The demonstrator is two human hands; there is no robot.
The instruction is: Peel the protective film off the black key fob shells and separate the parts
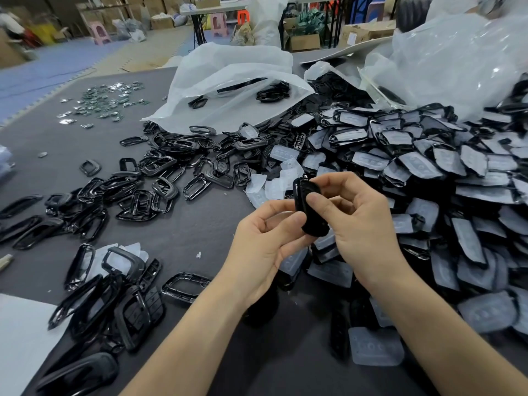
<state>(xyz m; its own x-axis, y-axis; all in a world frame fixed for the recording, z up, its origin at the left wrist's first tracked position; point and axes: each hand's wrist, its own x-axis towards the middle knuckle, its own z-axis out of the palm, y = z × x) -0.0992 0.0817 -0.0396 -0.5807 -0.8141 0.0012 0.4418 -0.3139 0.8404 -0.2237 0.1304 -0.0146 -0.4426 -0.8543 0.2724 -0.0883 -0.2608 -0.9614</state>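
Note:
A black key fob shell [303, 200] stands on edge between both hands above the dark table [200, 224]. My left hand [265, 238] pinches its lower left side with thumb and curled fingers. My right hand [357, 221] grips it from the right, thumb pressed on its face. A large heap of film-covered shells [443, 172] fills the right side. Separated black frames [160, 172] lie scattered to the left, and translucent film pieces [274, 184] lie just behind the hands.
More black frames and button parts [114, 295] sit at the near left beside a white sheet [20, 338]. White plastic bags [228, 87] lie at the back. Small metal pieces [108, 101] are spread at the far left. A translucent piece [374, 350] lies near my right forearm.

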